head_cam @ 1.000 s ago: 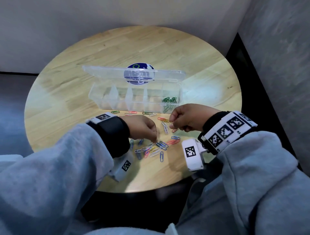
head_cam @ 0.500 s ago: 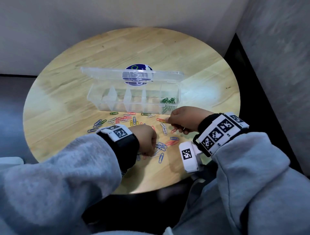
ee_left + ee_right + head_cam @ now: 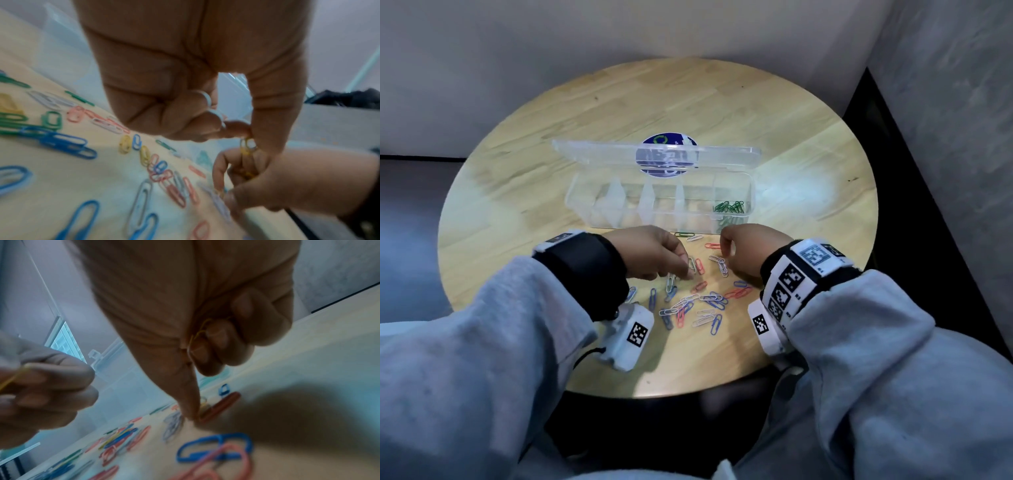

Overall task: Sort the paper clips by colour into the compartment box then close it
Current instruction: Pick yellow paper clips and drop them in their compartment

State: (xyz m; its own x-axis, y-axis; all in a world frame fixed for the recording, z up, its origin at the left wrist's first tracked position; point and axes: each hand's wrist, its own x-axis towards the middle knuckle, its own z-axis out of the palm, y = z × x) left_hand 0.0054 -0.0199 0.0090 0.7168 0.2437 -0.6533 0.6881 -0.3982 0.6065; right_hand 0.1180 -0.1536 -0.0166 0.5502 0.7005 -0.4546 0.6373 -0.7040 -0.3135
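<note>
Both hands point(image 3: 654, 253) point(image 3: 751, 251) pinched yellow clips point(image 3: 246, 147); we judged either could slip back among the mixed clips point(image 3: 698, 305) below.

A round wooden table point(image 3: 517, 178) carries a clear plastic box point(image 3: 661, 205) with its lid open, standing near the middle in front of a blue round sticker point(image 3: 664, 142) on the tabletop. Loose paper clips point(image 3: 698, 305) in blue, red, white, green and yellow lie scattered on the wood between the box and the near edge, some overlapping in a small heap.
</note>
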